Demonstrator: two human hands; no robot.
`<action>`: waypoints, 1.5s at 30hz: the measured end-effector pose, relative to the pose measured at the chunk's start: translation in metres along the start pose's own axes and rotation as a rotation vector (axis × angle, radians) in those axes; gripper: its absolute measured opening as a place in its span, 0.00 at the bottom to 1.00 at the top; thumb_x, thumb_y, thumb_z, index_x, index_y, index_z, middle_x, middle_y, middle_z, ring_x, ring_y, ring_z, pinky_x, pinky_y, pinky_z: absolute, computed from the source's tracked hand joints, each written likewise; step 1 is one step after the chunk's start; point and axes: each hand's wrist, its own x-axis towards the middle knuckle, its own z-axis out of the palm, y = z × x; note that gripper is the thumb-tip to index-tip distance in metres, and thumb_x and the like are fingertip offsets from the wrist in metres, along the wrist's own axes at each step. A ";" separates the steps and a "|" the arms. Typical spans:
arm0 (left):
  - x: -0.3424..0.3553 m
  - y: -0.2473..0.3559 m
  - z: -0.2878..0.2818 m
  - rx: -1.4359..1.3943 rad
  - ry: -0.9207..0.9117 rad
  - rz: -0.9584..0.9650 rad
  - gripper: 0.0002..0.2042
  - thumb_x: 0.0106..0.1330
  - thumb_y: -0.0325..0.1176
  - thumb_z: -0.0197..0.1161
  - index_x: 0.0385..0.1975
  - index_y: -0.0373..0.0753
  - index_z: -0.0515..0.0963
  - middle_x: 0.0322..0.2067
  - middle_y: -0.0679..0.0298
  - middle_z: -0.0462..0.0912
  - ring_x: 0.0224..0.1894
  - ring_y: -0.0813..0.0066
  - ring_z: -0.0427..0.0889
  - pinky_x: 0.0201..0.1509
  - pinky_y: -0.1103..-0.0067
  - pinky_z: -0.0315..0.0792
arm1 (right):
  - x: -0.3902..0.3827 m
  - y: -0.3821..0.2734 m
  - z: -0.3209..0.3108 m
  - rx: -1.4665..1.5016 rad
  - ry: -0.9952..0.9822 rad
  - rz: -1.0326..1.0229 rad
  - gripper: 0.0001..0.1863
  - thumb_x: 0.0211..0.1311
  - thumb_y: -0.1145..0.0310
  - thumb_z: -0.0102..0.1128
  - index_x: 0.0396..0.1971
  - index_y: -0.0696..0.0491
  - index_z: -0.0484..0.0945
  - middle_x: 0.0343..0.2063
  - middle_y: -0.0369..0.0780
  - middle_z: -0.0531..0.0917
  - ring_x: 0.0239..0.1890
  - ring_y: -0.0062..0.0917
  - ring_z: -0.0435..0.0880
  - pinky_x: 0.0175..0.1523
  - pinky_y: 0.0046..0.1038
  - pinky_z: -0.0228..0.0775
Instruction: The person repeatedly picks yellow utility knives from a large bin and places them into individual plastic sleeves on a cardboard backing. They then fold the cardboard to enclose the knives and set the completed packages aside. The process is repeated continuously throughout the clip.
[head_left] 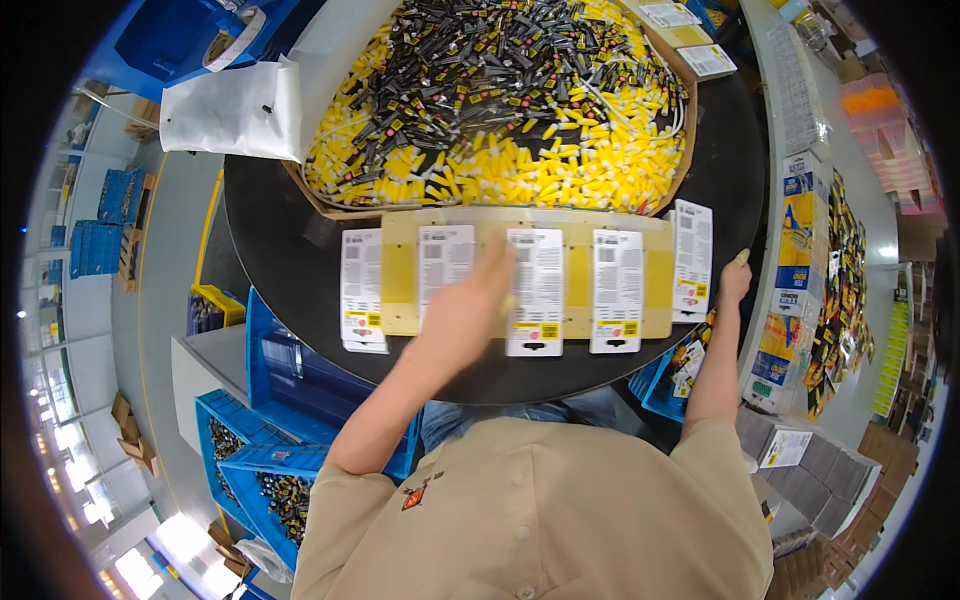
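My left hand (478,298), blurred by motion, is over a yellow board (578,290) between two white printed cards. Directly beside its fingers lies one white card (535,290), with a dark hanging slot at its near end. Another white card (446,262) is partly covered by the hand. More white cards (617,290) lie in a row across the board. At the right edge of the round black table (290,270), my right hand (735,278) has its fingers curled, with a yellowish fingertip showing. Whatever it may hold is hidden.
Beyond the board, a cardboard-rimmed tray (690,140) holds heaps of yellow-and-white tubes (490,165) and black packaged pieces (470,60). Blue bins (285,355) stand at lower left. A clear plastic bag (232,108) hangs at the tray's left. Packed goods (845,280) line the right-hand bench.
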 end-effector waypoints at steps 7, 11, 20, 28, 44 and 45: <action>-0.006 -0.039 -0.016 0.018 -0.073 -0.185 0.32 0.56 0.20 0.53 0.66 0.39 0.62 0.39 0.41 0.81 0.39 0.44 0.82 0.40 0.57 0.73 | -0.191 0.056 0.007 0.388 0.055 -0.052 0.31 0.75 0.51 0.36 0.48 0.69 0.73 0.45 0.63 0.77 0.49 0.58 0.74 0.56 0.42 0.65; -0.009 -0.066 -0.046 -0.113 0.297 -0.208 0.24 0.62 0.25 0.57 0.61 0.39 0.68 0.30 0.54 0.83 0.30 0.56 0.82 0.34 0.66 0.74 | -0.332 0.061 -0.029 0.383 -0.409 0.141 0.23 0.73 0.58 0.46 0.50 0.66 0.70 0.44 0.60 0.78 0.48 0.55 0.76 0.52 0.42 0.67; -0.018 -0.017 0.000 -1.092 0.181 -0.163 0.27 0.64 0.20 0.59 0.63 0.35 0.60 0.55 0.50 0.75 0.44 0.69 0.82 0.51 0.77 0.76 | -0.279 -0.010 -0.096 0.714 -0.225 -0.495 0.13 0.72 0.69 0.47 0.33 0.60 0.77 0.22 0.37 0.80 0.24 0.20 0.79 0.30 0.22 0.70; -0.059 0.011 0.057 -0.987 -0.013 -0.302 0.10 0.70 0.23 0.52 0.49 0.33 0.72 0.38 0.53 0.84 0.39 0.71 0.85 0.44 0.76 0.79 | -0.131 -0.007 -0.024 0.471 -0.015 -0.006 0.28 0.72 0.57 0.48 0.61 0.64 0.64 0.58 0.54 0.73 0.57 0.45 0.73 0.62 0.35 0.62; -0.095 -0.130 -0.020 -0.712 0.318 -0.545 0.08 0.67 0.22 0.52 0.42 0.31 0.76 0.25 0.58 0.84 0.28 0.78 0.84 0.35 0.81 0.77 | -0.281 -0.016 -0.085 -0.048 0.047 -0.930 0.30 0.64 0.62 0.56 0.65 0.58 0.65 0.66 0.54 0.63 0.71 0.50 0.54 0.72 0.51 0.40; -0.096 -0.137 -0.027 -0.773 0.289 -0.566 0.08 0.67 0.21 0.52 0.42 0.32 0.75 0.25 0.58 0.84 0.31 0.76 0.85 0.37 0.81 0.77 | -0.273 -0.028 -0.096 -0.180 -0.040 -1.138 0.31 0.61 0.63 0.59 0.65 0.53 0.67 0.67 0.50 0.63 0.71 0.49 0.53 0.73 0.54 0.37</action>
